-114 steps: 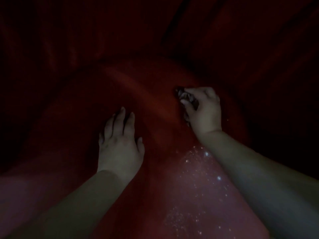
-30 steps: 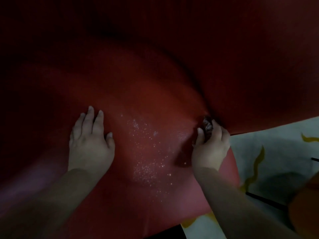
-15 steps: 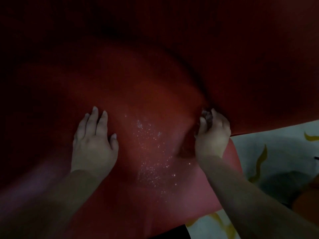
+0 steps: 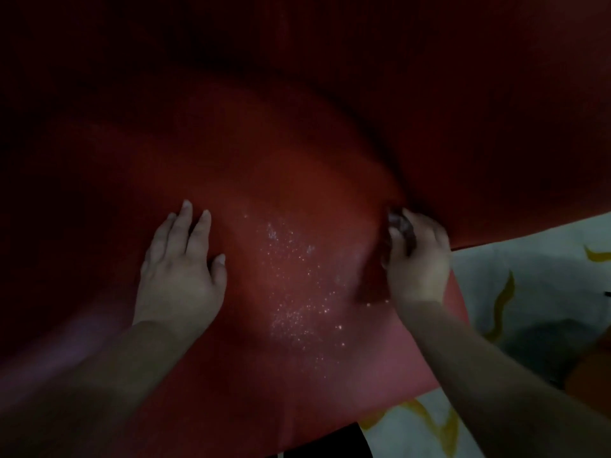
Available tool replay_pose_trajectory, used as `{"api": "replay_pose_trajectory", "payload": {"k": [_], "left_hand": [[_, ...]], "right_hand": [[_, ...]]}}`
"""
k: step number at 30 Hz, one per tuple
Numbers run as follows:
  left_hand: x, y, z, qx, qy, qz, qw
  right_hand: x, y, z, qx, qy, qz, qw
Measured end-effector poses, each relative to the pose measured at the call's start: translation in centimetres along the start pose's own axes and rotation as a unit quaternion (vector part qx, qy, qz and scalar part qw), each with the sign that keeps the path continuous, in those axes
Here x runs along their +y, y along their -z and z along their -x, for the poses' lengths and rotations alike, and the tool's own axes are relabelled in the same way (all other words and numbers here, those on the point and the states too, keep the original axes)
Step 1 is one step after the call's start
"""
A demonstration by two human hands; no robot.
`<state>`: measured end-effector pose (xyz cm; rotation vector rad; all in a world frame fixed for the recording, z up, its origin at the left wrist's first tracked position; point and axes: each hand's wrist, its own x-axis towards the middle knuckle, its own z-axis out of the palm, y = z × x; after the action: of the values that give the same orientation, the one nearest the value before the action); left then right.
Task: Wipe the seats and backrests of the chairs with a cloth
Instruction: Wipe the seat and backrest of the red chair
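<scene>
A red padded chair seat (image 4: 297, 160) fills most of the dim view, with glittering specks at its middle. The red backrest (image 4: 496, 127) rises at the upper right. My left hand (image 4: 180, 269) rests flat on the seat, fingers straight. My right hand (image 4: 418, 259) grips a small dark crumpled cloth (image 4: 401, 228) and presses it into the crease where seat meets backrest, near the seat's right edge. Most of the cloth is hidden under my fingers.
A white floor (image 4: 535, 292) with yellow wavy marks shows at the right and below the seat's front edge. An orange object (image 4: 591, 368) sits at the far right edge. The upper left is too dark to read.
Over the last second my right hand with the cloth slid slightly up along the crease. My left hand shifted a little to the right on the seat. Earlier, the cloth was farther left on the seat.
</scene>
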<state>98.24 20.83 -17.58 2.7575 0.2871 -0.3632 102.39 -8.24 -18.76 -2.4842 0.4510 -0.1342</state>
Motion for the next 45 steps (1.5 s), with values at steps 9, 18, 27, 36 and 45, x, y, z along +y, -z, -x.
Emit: {"api": "replay_pose_trajectory", "payload": {"k": [9, 18, 27, 36, 45], "left_hand": [[-0.4, -0.1, 1.5, -0.006, -0.010, 0.004, 1.000], [-0.9, -1.0, 4.7, -0.021, -0.002, 0.006, 1.000], [-0.8, -1.0, 5.0, -0.022, -0.005, -0.009, 1.000], [-1.2, -1.0, 4.9, -0.016, -0.016, -0.025, 0.999], [-1.1, -1.2, 5.1, -0.006, -0.011, 0.000, 1.000]], "right_hand": [[1.4, 1.3, 4.2, 0.002, 0.047, 0.001, 0.999], [-0.7, -0.3, 10.5, -0.066, 0.131, -0.024, 0.989], [1.2, 0.3, 11.5, -0.004, 0.098, -0.016, 0.995], [1.2, 0.9, 10.8, 0.068, -0.017, -0.012, 0.997], [-4.8, -3.0, 4.9, 0.024, 0.031, -0.031, 0.999]]}}
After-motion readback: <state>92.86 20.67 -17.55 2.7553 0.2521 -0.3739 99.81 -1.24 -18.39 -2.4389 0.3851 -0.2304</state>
